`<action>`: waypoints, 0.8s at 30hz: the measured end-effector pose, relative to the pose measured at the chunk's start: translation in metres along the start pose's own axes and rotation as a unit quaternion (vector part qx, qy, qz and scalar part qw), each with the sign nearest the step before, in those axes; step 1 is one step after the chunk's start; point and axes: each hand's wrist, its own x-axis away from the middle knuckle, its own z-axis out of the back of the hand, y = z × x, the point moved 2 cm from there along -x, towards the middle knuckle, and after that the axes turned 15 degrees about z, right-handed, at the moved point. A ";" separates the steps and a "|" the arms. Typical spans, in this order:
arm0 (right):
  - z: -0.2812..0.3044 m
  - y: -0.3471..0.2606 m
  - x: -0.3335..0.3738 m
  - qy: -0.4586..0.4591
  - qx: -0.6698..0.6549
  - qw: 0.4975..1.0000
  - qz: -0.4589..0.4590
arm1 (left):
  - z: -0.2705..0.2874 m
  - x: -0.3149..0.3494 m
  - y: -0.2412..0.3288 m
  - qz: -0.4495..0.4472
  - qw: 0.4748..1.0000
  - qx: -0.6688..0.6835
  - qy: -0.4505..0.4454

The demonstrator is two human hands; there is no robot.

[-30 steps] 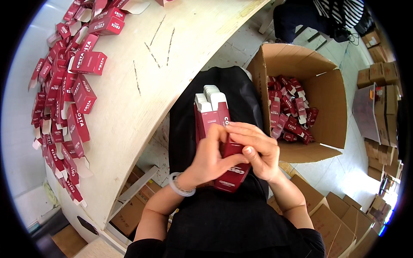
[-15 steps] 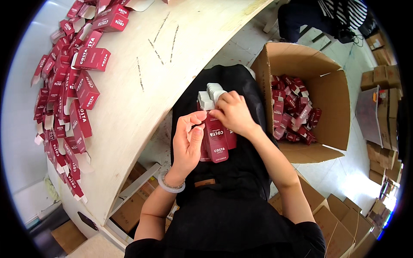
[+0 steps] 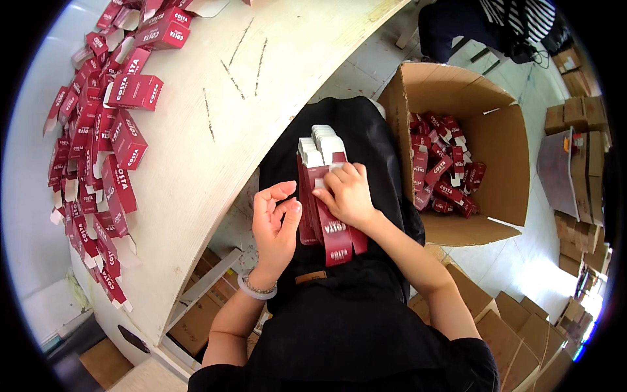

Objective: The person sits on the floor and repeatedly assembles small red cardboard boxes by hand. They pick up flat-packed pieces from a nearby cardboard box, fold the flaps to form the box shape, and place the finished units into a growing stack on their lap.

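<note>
On my black-clad lap rests a stack of flat, folded dark red cartons (image 3: 308, 202) with white end flaps (image 3: 324, 137) fanned at the far end. My right hand (image 3: 349, 195) lies over the stack, its fingers bent and closed on the uppermost flat carton (image 3: 337, 243), which sticks out toward me below the others. Just left of the stack hovers my left hand (image 3: 275, 219), a pale bangle at its wrist. Its fingers are loosely curved, with a gap to the thumb and nothing between them.
Many formed red cartons (image 3: 130, 138) are heaped along the far left of the pale table (image 3: 215, 176). To my right stands an open cardboard box (image 3: 499, 176) with red cartons (image 3: 450, 176) inside. More boxes (image 3: 516, 333) are at the right, and a seated person (image 3: 457, 29) is beyond.
My right hand has moved a little toward me, and the top carton has slid the same way. My left hand has drawn slightly left and down, away from the stack.
</note>
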 end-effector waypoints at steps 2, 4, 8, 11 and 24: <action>0.013 -0.009 0.005 0.071 -0.019 0.997 -0.029 | 0.003 0.002 -0.004 0.038 0.997 -0.025 -0.055; 0.043 -0.016 -0.001 0.115 -0.020 0.993 -0.034 | -0.008 0.008 0.000 0.061 0.987 -0.054 -0.139; 0.082 -0.043 -0.034 0.186 -0.054 0.975 0.112 | -0.040 0.010 0.006 0.058 0.948 -0.058 -0.308; 0.110 -0.044 -0.044 0.209 -0.064 0.971 0.100 | -0.043 0.002 0.017 0.053 0.955 -0.033 -0.290; 0.109 -0.057 -0.019 0.181 -0.223 0.958 -0.021 | -0.030 0.002 0.019 -0.023 0.943 -0.055 -0.327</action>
